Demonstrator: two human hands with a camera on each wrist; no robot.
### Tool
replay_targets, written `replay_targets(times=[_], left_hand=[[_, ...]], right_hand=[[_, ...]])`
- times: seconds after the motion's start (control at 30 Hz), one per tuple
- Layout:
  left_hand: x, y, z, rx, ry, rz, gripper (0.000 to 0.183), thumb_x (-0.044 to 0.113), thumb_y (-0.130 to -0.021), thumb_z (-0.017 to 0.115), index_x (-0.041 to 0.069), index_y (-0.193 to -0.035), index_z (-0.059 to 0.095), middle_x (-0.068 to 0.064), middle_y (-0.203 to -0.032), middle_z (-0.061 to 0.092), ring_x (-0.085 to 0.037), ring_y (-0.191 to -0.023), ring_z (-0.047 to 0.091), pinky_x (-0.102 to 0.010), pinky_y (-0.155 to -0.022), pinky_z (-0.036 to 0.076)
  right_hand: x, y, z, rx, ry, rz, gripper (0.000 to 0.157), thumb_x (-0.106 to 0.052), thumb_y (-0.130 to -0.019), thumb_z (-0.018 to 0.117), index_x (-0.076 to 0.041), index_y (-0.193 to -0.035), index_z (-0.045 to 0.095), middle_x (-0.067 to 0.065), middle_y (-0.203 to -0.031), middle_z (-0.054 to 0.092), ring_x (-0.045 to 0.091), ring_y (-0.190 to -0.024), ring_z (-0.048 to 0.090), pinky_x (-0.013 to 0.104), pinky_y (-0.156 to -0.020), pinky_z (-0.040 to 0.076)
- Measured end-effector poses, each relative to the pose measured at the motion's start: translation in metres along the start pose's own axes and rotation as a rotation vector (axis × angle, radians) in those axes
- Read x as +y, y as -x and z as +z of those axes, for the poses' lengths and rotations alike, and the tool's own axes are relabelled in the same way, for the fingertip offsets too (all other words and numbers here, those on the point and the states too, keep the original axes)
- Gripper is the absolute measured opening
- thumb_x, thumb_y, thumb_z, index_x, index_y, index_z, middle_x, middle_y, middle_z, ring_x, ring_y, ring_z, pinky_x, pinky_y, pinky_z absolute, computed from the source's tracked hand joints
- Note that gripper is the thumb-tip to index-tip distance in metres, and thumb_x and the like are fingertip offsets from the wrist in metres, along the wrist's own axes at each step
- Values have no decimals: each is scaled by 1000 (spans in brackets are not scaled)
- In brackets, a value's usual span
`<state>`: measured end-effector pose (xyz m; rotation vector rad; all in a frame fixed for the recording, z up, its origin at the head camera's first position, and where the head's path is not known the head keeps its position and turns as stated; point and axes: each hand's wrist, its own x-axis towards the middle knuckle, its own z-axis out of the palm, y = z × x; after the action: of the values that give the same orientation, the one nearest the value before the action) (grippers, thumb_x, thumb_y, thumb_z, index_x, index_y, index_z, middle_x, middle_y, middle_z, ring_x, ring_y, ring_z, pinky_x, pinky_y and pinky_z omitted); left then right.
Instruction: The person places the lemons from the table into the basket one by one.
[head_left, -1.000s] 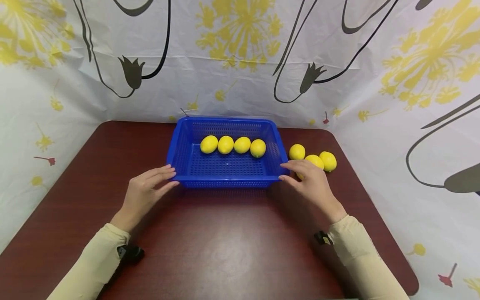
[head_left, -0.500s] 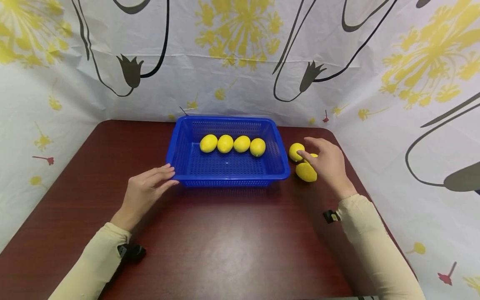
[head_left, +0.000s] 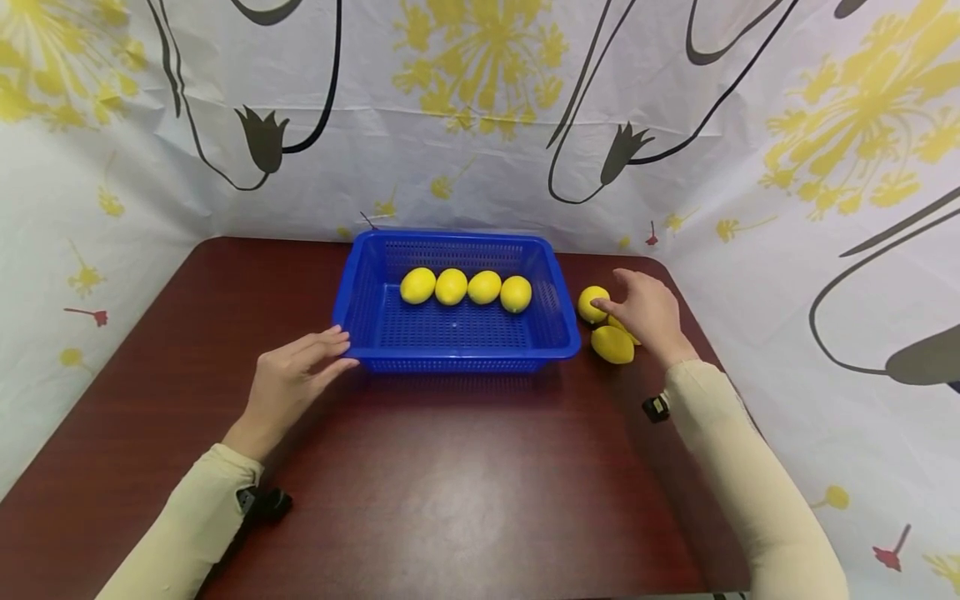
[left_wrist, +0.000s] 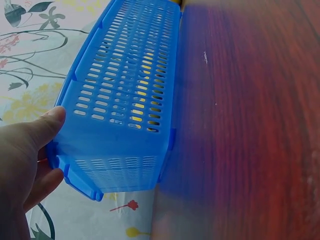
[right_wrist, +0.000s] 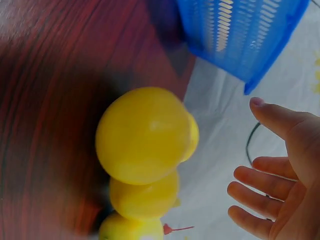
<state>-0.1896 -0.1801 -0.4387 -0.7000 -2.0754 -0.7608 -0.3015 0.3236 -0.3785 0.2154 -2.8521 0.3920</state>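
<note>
A blue perforated plastic basket (head_left: 453,354) stands toward the back of the table, with several yellow lemons (head_left: 452,287) in a row inside it. My left hand (head_left: 288,379) pinches the rim at its near left corner; in the left wrist view the thumb lies against the outer wall. To the right of the basket my right hand (head_left: 651,312) hovers over several loose lemons (head_left: 612,344), its fingers spread and holding nothing. One more lemon (head_left: 593,304) lies just beyond the thumb, and another is partly hidden under the hand. The right wrist view shows lemons (right_wrist: 142,135) clustered beside the open palm.
The dark red-brown wooden table (head_left: 450,483) reaches toward the front. A white flower-patterned cloth (head_left: 480,167) hangs behind it and along both sides. Each wrist carries a small black device (head_left: 262,504).
My right hand has let go of the basket's near right corner and moved right and back, over the loose lemons. The left hand and basket have stayed in place.
</note>
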Motion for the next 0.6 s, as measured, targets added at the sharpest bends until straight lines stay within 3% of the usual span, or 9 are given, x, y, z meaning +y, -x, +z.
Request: replay_targets(times=[0.4,0.6], left_hand=[[-1,0,0,-10,-9,-8,47,48,-86,67,5,-99,78,-10,-102,78,-27,-100,75,-4,-103,38],[-1,1,0,-18,-13,-13,49,49,-86,66,4,-100,78,-9,-102,78,-27,-100,75,-5,-103,38]], right_hand=[[13,-18,19,-113,62,26,76,-46,-85,75,0,-140,50,27,-137,57,47,-120,56,63,-96,48],[19,-26,26,-144,64,17,69,-49,-82,75,-1,-128,57,25,-121,66,44,-108,61,61,-87,50]])
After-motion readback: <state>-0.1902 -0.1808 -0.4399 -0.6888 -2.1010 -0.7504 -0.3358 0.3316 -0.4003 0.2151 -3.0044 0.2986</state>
